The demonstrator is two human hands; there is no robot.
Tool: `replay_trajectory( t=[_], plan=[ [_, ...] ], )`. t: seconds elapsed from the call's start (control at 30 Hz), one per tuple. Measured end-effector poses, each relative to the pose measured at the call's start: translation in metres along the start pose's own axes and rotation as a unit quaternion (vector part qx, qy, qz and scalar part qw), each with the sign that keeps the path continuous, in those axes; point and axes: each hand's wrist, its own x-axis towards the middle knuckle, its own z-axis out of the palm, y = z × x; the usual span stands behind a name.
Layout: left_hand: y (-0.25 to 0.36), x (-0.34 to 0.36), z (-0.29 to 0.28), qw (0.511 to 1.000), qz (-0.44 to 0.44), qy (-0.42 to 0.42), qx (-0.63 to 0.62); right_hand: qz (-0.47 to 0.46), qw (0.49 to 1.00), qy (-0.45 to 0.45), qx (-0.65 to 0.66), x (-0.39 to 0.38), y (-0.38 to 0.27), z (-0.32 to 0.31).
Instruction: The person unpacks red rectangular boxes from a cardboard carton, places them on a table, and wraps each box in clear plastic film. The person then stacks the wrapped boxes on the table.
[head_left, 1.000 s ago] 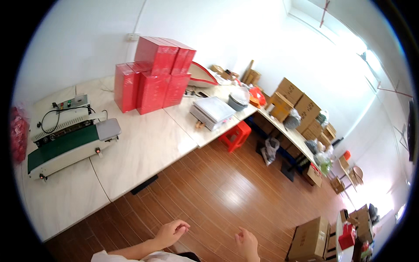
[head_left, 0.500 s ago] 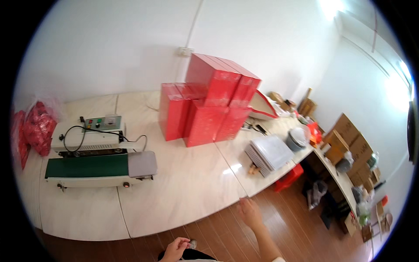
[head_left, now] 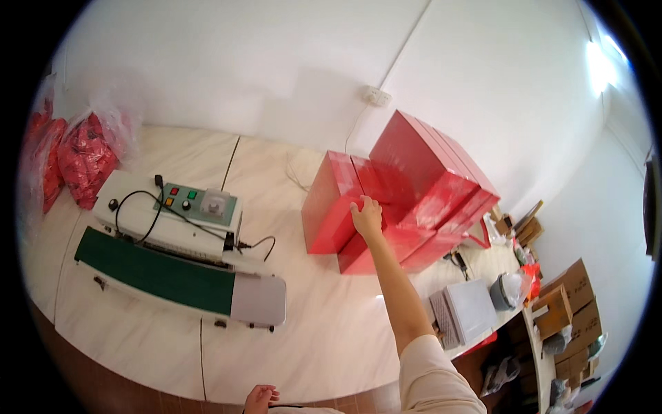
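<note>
My right hand (head_left: 369, 217) is stretched out over the table to a stack of red boxes (head_left: 324, 214) in shiny clear wrap. Its fingers are apart and hold nothing; whether the fingertips touch a box I cannot tell. Two upper boxes (head_left: 420, 165) lie on top of others, right of my hand. Low at the table's front edge, my left hand (head_left: 261, 399) hangs with loosely bent fingers, nothing visible in it. Left of the stack stands a white machine (head_left: 172, 207) with a green belt (head_left: 152, 272), buttons and a black cable.
Clear bags of small red packets (head_left: 89, 159) stand at the far left. Right of the boxes are a grey-white case (head_left: 469, 310) and a grey bucket (head_left: 502, 292). Cardboard boxes (head_left: 572, 310) are piled farther right. A wall socket (head_left: 377, 96) is behind the stack.
My right hand has risen from the table's front edge and reached forward to the red boxes. My left hand stays low. The view has shifted, bringing machine and boxes closer.
</note>
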Motion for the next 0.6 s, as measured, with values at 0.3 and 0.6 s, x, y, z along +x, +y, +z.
replay_trajectory(
  t=[0.3,0.6],
  plan=[
    [0.021,0.053,-0.031,0.998,-0.066,0.011,-0.005,0.140,0.978,-0.102,-0.119,0.115,0.019,0.103],
    [0.011,0.086,-0.024,0.984,-0.174,-0.020,-0.024,0.155,0.966,-0.107,-0.175,0.116,-0.062,0.119]
  ],
)
